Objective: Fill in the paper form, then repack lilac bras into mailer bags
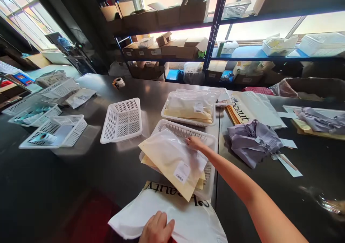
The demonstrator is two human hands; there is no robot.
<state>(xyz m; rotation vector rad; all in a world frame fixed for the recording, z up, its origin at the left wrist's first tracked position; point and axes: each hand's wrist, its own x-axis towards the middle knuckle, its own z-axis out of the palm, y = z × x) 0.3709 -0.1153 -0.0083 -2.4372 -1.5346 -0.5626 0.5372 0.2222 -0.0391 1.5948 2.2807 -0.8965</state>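
Note:
My right hand (195, 143) reaches forward over a white perforated basket (208, 171), with its fingers closed on the far edge of a clear plastic packet (164, 149). This packet has a cream-coloured sheet inside and a white barcode label (182, 172). It lies tilted across the basket's near rim, and more packets stick out beneath it. Closer to me, my left hand (157, 228) is closed on the near edge of a white plastic bag (134, 214) with black "beauty" lettering. The packet's front corner overlaps the bag's far edge.
Another basket of labelled packets (188, 106) stands behind. A white basket (121, 122) and several more are on the left, near a tape roll (118, 82). Grey folded fabric (253, 140) and printed bags (256, 108) lie right. Shelves (215, 24) with boxes line the back.

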